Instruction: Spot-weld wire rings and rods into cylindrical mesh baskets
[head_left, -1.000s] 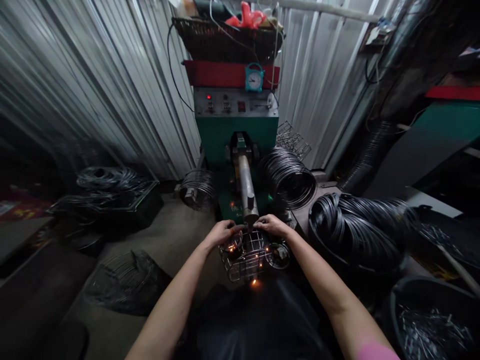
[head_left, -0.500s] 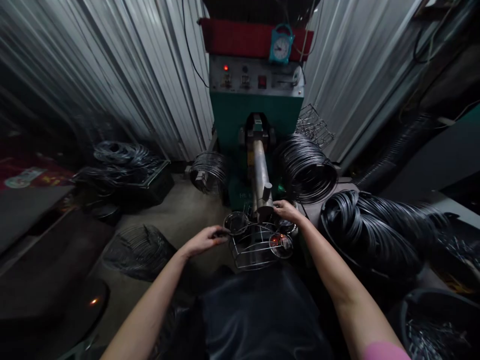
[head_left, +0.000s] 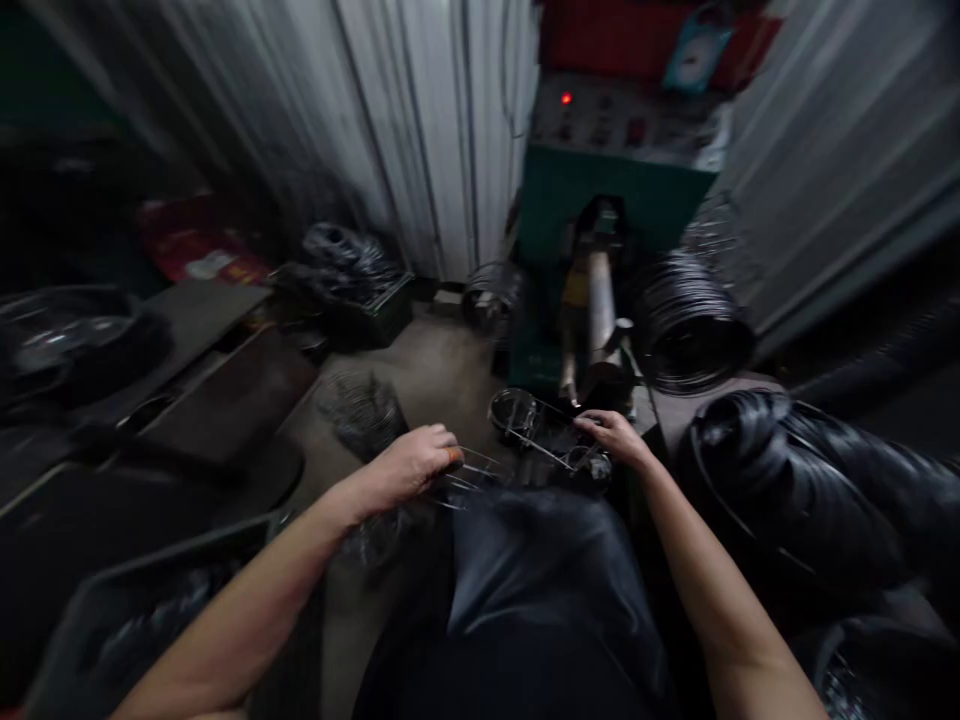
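Note:
My left hand [head_left: 424, 460] is closed around the edge of a thin metal wire frame [head_left: 469, 480], tilted beside the dark apron [head_left: 540, 550] on my lap. An orange band shows on one finger. My right hand [head_left: 615, 435] is at the right side of the wire-holding fixture [head_left: 540, 435], fingers pinched together; what is in them is too dark and small to make out. Round wire rings [head_left: 512, 410] sit at the fixture's left end. Just above it, the machine's metal arm [head_left: 600, 300] ends in an electrode tip.
Behind stands the green machine [head_left: 555, 190] with a red lamp lit. Wire coils [head_left: 690, 325] hang right of its arm; a big bundle of dark wire [head_left: 780, 480] lies at the right. To the left are a wire bundle [head_left: 360, 410] on the floor and a crate [head_left: 375, 305].
My view has swung left. My left hand has closed on the wire frame, which has come off the fixture toward my lap. My right hand stays by the fixture.

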